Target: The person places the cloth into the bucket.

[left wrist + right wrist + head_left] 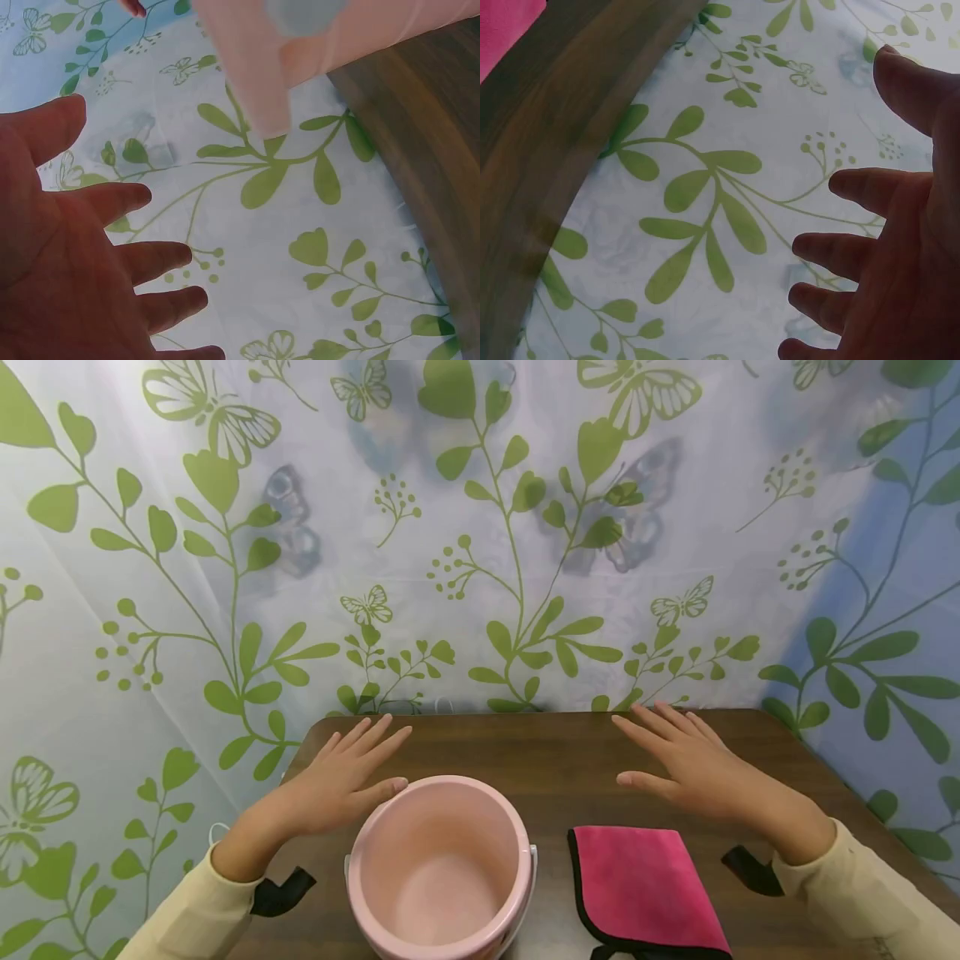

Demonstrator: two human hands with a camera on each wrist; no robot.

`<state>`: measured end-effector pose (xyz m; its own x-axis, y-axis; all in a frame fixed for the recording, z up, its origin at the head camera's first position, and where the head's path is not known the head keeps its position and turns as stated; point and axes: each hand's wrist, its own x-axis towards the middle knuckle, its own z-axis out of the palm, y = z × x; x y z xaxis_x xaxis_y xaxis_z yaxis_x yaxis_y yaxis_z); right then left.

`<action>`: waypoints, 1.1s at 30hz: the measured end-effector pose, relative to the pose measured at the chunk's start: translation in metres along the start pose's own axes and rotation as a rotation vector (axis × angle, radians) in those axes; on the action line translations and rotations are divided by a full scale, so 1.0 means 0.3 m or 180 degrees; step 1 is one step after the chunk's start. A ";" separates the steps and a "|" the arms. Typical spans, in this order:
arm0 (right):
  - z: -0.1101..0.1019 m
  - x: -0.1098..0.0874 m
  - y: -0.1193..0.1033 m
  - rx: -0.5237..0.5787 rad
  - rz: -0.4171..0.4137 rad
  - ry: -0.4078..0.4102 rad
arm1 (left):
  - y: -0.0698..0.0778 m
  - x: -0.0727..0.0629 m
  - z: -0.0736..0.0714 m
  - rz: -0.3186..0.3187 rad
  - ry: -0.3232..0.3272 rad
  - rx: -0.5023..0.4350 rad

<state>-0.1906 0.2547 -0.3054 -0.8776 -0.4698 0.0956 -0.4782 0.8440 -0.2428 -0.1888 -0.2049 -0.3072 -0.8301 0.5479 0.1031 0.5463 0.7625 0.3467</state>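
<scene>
A pink bucket (438, 860) with a pale handle stands upright on the table, its inside bare in the head view. My left hand (337, 781) is held up beside the bucket's left rim, fingers straight and spread, with nothing in it. To the bucket's right lies a folded bright pink cloth (645, 885) with black edging. Beyond that cloth, my right hand (693, 768) hovers with its fingers extended and its palm free. In the left wrist view, part of the bucket (352, 45) shows past the fingers (154, 262). The right wrist view shows spread fingers (836, 255) and a corner of the cloth (506, 30).
The brown wooden table (495, 743) has rounded far corners. Right behind its back edge hangs a whitish curtain (405, 543) printed with green leaves and butterflies, which also runs down the left and right sides. Black straps (283, 892) stick out near both sleeves.
</scene>
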 end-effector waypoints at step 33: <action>0.232 -0.119 0.130 0.0537 0.0016 0.0017 | -0.094 -0.062 0.119 0.0038 -0.0063 -0.0951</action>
<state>-0.1755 0.2862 -0.3855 -0.8804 -0.4638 0.0990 -0.4618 0.7907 -0.4018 -0.1848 -0.2242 -0.3522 -0.8199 0.5651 0.0917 0.4967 0.6225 0.6048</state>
